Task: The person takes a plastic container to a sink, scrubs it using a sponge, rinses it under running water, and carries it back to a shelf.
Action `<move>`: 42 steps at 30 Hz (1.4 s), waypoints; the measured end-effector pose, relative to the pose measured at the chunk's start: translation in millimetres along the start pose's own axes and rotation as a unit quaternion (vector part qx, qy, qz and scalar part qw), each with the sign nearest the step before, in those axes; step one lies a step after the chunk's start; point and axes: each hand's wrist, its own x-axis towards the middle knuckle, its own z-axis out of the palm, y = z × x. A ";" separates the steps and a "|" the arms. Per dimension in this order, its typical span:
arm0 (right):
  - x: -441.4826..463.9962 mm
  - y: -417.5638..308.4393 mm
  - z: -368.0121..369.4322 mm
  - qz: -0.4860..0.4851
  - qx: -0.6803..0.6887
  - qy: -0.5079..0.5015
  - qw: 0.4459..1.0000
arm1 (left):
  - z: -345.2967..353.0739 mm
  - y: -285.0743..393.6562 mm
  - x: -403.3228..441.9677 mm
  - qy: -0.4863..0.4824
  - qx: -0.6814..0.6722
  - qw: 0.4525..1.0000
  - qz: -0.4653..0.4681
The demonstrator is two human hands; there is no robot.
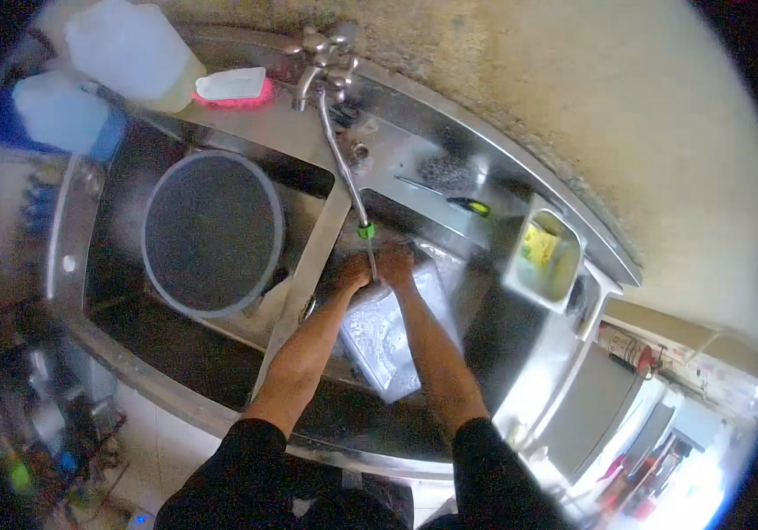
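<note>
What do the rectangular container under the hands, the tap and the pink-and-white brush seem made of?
Container: probably metal, smooth and shiny, from its silvery glare. Tap: metal, dull chrome look, by its grey highlights. Brush: likely plastic, smooth, by its opaque white back.

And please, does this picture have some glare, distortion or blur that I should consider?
Head view: overexposure whites out part of the lower right; head view: the grey steel sink rim curves, probably lens distortion; head view: highlights hide detail on the shiny silvery rectangular object; head view: the bare left hand and bare right hand look soft and indistinct.
</note>
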 end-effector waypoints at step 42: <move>-32.1 31.6 -29.8 -0.026 0.076 0.108 0.991 | -5.1 -2.9 22.7 -0.002 0.025 0.999 0.035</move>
